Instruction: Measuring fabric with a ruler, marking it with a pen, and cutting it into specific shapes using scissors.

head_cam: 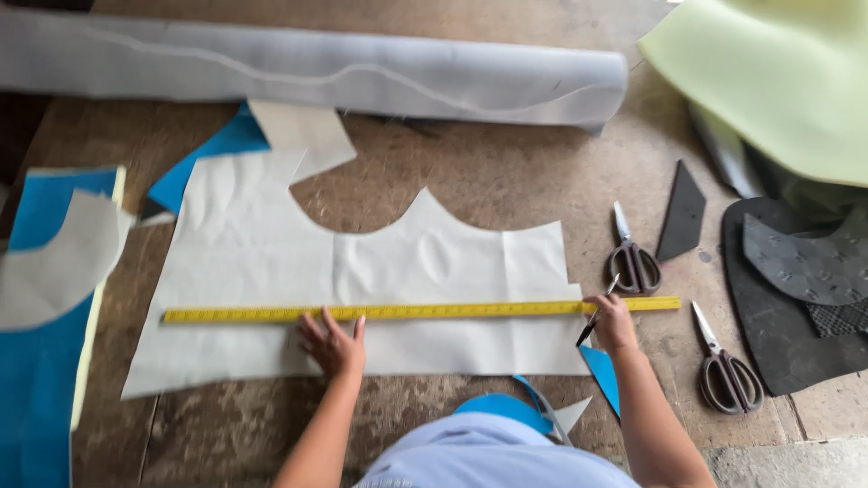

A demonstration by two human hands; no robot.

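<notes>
Yellow ruler [420, 312]: lies across white sheet [362, 271], mid-counter [506, 172]. Left hand [333, 345] open, fingers spread, pressing it. Right hand [615, 323] grips pen [592, 323] at ruler's right end. Advice: keep firm pressure, pen tight against edge.

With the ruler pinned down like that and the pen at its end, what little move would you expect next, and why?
Probably drawing the pen leftward along the yellow ruler. The left hand presses flat beside the ruler on the white sheet, holding it steady, while the right hand holds the pen tip at the ruler's right end, near the sheet's edge.
</notes>
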